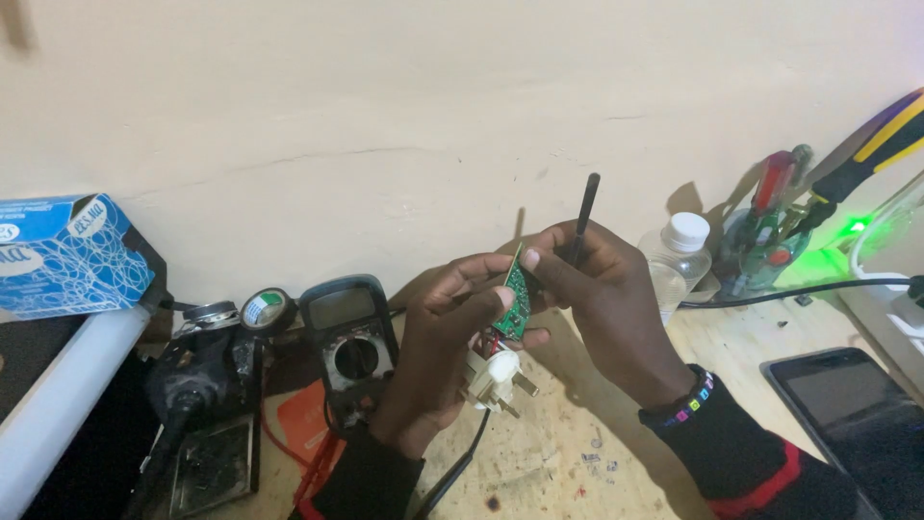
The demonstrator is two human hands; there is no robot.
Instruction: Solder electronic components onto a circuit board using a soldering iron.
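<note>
A pale wooden worktop (568, 424) is seen against a cream wall, its surface marked with small specks and scraps. A dark multimeter (348, 337) is set on it at the left, beside a black tool (197, 371) and a metal tray (212, 462). A clear plastic bottle (677, 258) with a white cap is stood near the wall. A dark phone (852, 414) is laid flat at the right, behind which a black cable (770, 294) is run.
</note>
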